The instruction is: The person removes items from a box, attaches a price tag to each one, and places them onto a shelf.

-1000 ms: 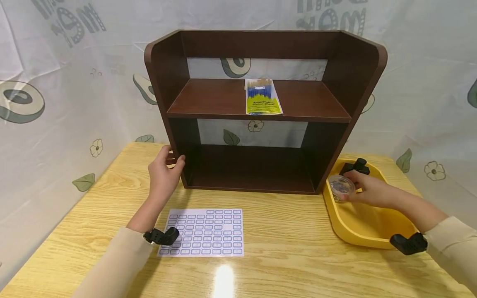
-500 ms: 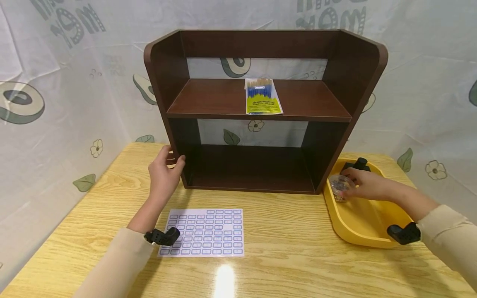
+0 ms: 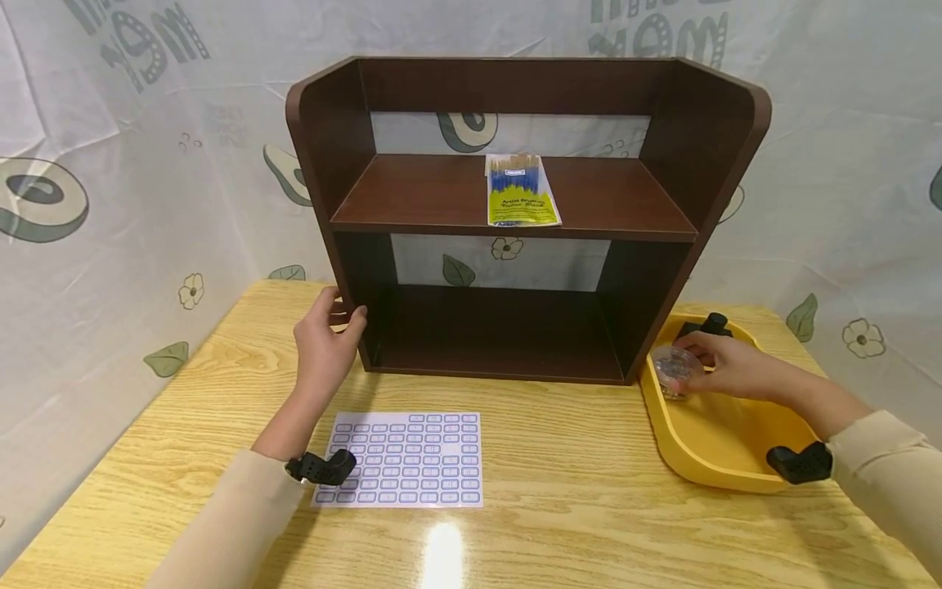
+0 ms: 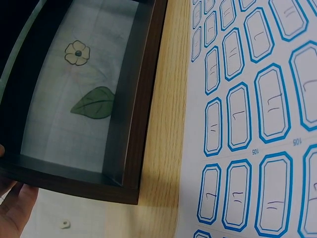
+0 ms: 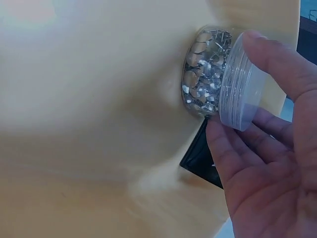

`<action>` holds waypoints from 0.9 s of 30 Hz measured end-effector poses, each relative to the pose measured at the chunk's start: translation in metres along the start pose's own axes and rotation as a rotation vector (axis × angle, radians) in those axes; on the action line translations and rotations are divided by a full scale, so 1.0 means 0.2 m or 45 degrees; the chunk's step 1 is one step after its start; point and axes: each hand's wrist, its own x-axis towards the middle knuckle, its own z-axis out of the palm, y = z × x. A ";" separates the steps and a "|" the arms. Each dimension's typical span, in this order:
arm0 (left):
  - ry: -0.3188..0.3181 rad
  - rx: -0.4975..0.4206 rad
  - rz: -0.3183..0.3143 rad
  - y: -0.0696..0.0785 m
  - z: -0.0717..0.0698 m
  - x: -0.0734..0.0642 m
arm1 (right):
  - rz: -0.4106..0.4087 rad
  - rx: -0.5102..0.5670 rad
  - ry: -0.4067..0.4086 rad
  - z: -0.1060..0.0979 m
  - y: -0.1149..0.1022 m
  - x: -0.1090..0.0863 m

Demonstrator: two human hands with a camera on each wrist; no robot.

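Observation:
My left hand grips the left side panel of a dark brown two-tier shelf, thumb on its inner side and fingers outside. At the right, my right hand pinches a small round clear jar of metal thumbtacks around its lid. The jar is inside a yellow bin, near its left wall. Behind it in the bin is a black object with a round cap, partly hidden by the hand. The jar's base is hidden in the head view.
A pack of artist brushes lies on the upper shelf tier. In front of the shelf lies a white sheet of blue-bordered labels on the wooden table. A patterned sheet hangs behind.
My right hand and forearm have shifted slightly left, still holding the jar in the bin. The left hand stays on the shelf.

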 end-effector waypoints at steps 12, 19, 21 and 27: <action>-0.003 -0.002 -0.022 -0.01 0.00 -0.01 | -0.031 -0.123 0.148 -0.08 -0.08 -0.05; 0.017 0.002 -0.011 -0.02 0.00 0.00 | -0.083 -0.171 0.226 -0.13 -0.15 -0.09; 0.017 -0.001 -0.001 -0.02 0.00 0.00 | -0.093 -0.162 0.224 -0.13 -0.16 -0.11; 0.003 -0.020 0.016 -0.01 0.00 0.00 | -0.117 -0.193 0.203 -0.12 -0.23 -0.17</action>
